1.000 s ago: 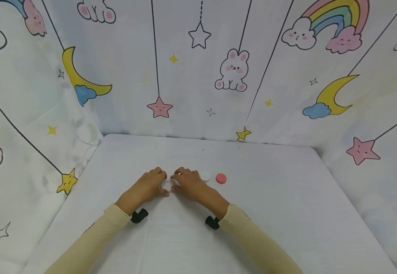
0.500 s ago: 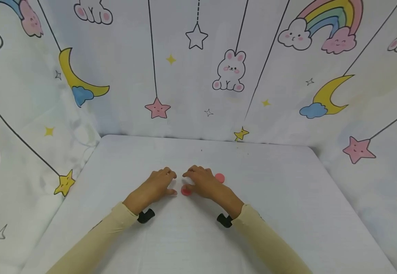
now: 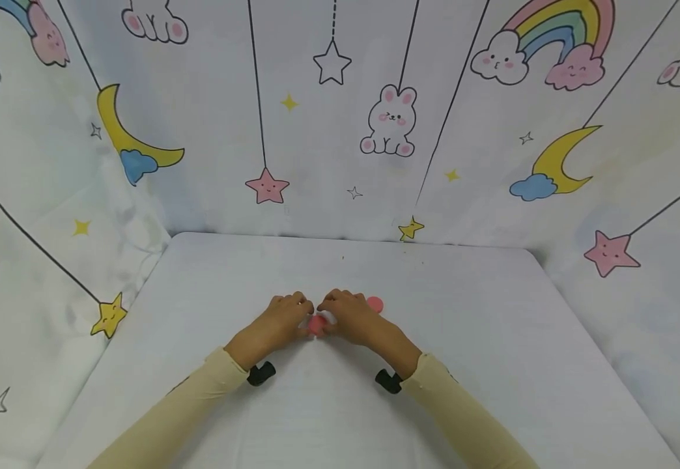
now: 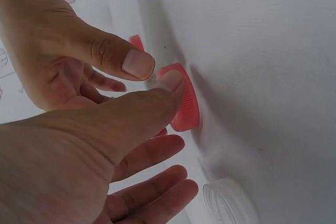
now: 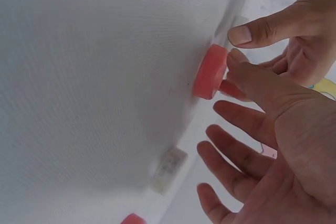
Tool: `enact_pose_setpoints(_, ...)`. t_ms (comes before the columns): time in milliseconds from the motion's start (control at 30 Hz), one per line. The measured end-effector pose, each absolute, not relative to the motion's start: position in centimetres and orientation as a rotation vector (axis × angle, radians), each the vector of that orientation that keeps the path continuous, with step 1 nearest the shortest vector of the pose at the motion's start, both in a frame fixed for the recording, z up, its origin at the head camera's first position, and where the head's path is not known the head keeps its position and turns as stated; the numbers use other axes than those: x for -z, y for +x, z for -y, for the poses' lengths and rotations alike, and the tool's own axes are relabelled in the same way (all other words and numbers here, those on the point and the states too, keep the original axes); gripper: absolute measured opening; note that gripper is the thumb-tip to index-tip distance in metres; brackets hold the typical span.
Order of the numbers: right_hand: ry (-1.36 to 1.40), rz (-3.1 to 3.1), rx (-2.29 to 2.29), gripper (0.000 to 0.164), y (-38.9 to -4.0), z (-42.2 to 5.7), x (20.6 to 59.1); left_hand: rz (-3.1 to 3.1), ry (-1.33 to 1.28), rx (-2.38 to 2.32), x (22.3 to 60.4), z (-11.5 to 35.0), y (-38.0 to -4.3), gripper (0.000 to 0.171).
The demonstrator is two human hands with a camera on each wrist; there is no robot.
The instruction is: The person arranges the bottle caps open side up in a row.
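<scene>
A round red screw cap [image 3: 317, 325] with a ridged side sits low over the white table between both hands. In the left wrist view, the left hand [image 4: 68, 156] has its thumb against the cap's ridged side and its index finger close to the edge. The right hand [image 3: 347, 317] comes from the other side; in the right wrist view its thumb touches the cap's rim, with the index fingertip right at the lower edge. Its other fingers are spread. A clear round piece [image 4: 228, 203] rests on the table near the left fingers.
Another red cap [image 3: 375, 305] lies on the table right of the right hand. A pale translucent disc [image 5: 170, 169] lies near the right fingers. Behind the white table [image 3: 451, 312] hangs a cloth printed with stars and rabbits.
Both hands have left the clear round piece held one second ago. The right thumb came to the red cap first; now the left hand has moved right and closed in on it too.
</scene>
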State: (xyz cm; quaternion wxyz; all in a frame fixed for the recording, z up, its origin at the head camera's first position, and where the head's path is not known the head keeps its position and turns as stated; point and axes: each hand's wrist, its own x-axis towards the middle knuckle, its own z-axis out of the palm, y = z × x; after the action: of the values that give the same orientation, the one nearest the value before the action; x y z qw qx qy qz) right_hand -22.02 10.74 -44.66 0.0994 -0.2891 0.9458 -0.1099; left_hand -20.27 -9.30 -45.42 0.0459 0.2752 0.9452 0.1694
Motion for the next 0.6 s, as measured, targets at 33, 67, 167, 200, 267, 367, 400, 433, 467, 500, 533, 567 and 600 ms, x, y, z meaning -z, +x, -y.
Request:
enact_pose_setpoints(33, -0.857, -2.798, 0.317, 0.044, -22.0, -10.7, 44.7, -2.892, 0.848, -0.515, 45.5, 9.3, -20.3, 0.036)
enact_pose_setpoints(67, -0.858, -2.802, 0.305, 0.045, -22.0, -10.8, 44.7, -2.897, 0.853, -0.51, 45.5, 9.2, -20.3, 0.036)
enact_pose_setpoints(167, -0.865, -2.815, 0.282, 0.044, -22.0, -10.8, 44.8, -2.908, 0.865, -0.502, 45.8, 9.1, -20.4, 0.036)
enact_pose_setpoints(200, -0.866, -2.816, 0.278, 0.043, -22.0, -10.8, 44.9, -2.913, 0.87, -0.498, 45.9, 9.1, -20.4, 0.035)
enact_pose_setpoints(267, -0.868, -2.82, 0.282, 0.042, -21.9, -10.8, 45.0, -2.922, 0.88, -0.482, 46.2, 9.0, -20.4, 0.035)
enact_pose_setpoints(367, -0.878, -2.824, 0.279, 0.04, -21.9, -10.8, 45.2, -2.938, 0.899, -0.459, 46.4, 9.0, -20.4, 0.034)
enact_pose_setpoints(400, -0.88, -2.826, 0.278, 0.04, -21.9, -10.8, 45.3, -2.946, 0.907, -0.447, 46.4, 9.0, -20.4, 0.034)
enact_pose_setpoints(433, -0.881, -2.829, 0.276, 0.04, -21.8, -10.7, 45.4, -2.952, 0.915, -0.434, 46.4, 8.9, -20.4, 0.034)
enact_pose_setpoints(467, -0.882, -2.832, 0.271, 0.04, -21.8, -10.7, 45.4, -2.958, 0.922, -0.425, 46.5, 8.9, -20.4, 0.033)
enact_pose_setpoints(500, -0.878, -2.834, 0.266, 0.041, -21.8, -10.6, 45.5, -2.963, 0.929, -0.422, 46.5, 8.9, -20.4, 0.033)
enact_pose_setpoints(533, -0.874, -2.834, 0.266, 0.041, -21.8, -10.6, 45.5, -2.967, 0.935, -0.419, 46.5, 8.9, -20.4, 0.033)
enact_pose_setpoints(567, -0.868, -2.833, 0.265, 0.041, -21.8, -10.5, 45.5, -2.972, 0.94, -0.413, 46.6, 8.9, -20.4, 0.032)
enact_pose_setpoints(600, -0.865, -2.836, 0.261, 0.042, -21.8, -10.5, 45.6, -2.975, 0.943, -0.408, 46.6, 8.8, -20.4, 0.032)
